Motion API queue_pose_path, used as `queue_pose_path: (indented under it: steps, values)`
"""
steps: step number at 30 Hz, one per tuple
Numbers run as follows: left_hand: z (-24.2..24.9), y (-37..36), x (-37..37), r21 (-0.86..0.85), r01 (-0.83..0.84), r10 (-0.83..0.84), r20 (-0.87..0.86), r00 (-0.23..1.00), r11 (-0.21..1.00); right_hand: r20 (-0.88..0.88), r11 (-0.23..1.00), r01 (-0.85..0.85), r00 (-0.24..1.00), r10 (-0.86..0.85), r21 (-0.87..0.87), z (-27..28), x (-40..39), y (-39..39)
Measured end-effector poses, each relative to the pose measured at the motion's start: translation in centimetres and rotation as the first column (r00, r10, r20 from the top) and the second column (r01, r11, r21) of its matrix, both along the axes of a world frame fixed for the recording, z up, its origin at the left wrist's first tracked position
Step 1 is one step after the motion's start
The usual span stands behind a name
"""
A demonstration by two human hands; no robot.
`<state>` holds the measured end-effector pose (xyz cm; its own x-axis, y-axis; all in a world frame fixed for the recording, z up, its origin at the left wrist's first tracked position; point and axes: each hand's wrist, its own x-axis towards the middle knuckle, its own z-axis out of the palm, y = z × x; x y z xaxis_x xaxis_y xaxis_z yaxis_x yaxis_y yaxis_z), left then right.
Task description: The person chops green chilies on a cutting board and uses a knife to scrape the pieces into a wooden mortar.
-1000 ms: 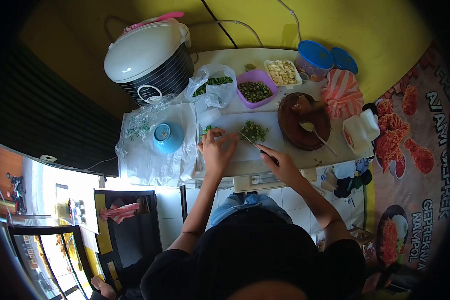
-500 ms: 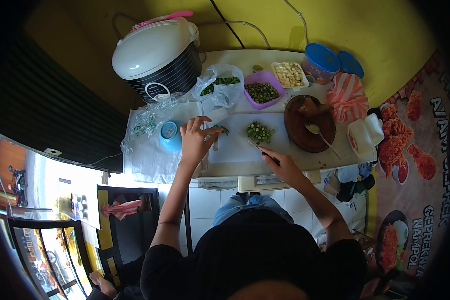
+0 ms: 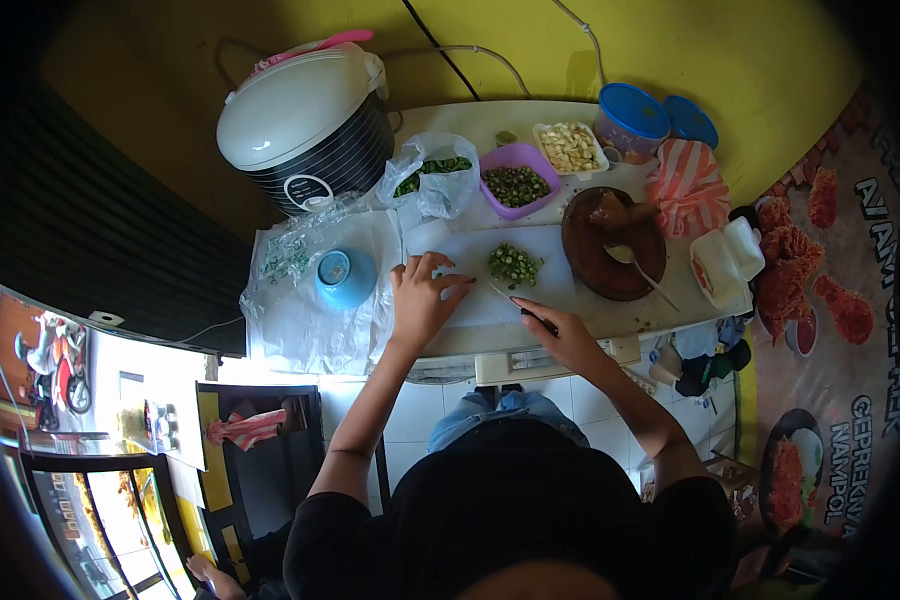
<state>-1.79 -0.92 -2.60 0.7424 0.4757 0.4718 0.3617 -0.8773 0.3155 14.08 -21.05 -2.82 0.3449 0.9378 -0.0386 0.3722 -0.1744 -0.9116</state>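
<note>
On the white cutting board (image 3: 560,290) lies a small heap of chopped green chillies (image 3: 514,265). My right hand (image 3: 562,335) is closed around the dark handle of a knife (image 3: 538,320). Its thin blade points left and up, just below the heap. My left hand (image 3: 428,300) rests at the board's left part, fingers bent and drawn together on green chillies, which the fingers mostly hide. A light-blue bowl (image 3: 346,280), apparently upside down, stands left of this hand.
Behind the board are a plastic bag of green chillies (image 3: 432,178), a purple tub of chopped pieces (image 3: 518,184) and a tray of peeled cloves (image 3: 570,148). A brown stone mortar (image 3: 600,275) with a spoon (image 3: 642,275) stands right. A rice cooker (image 3: 305,130) is back left.
My left hand has moved right, closer to the heap, and its fingers now cover the chillies that showed beneath them. My right hand still holds the knife, in nearly the same place.
</note>
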Motion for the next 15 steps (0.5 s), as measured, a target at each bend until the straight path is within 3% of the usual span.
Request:
queue_pose_path:
  steps: [12,15]
  values:
    - [-2.7,-2.1,0.3,-0.201,-0.202,0.224,0.093,0.97,0.958,0.003,1.0,-0.022,1.0,0.022,-0.014,0.8,-0.6,0.0]
    - [-2.9,-2.1,0.3,-0.12,-0.216,0.231,0.13,0.964,0.969,0.013,0.999,-0.025,1.0,0.025,-0.029,0.4,-0.6,0.0]
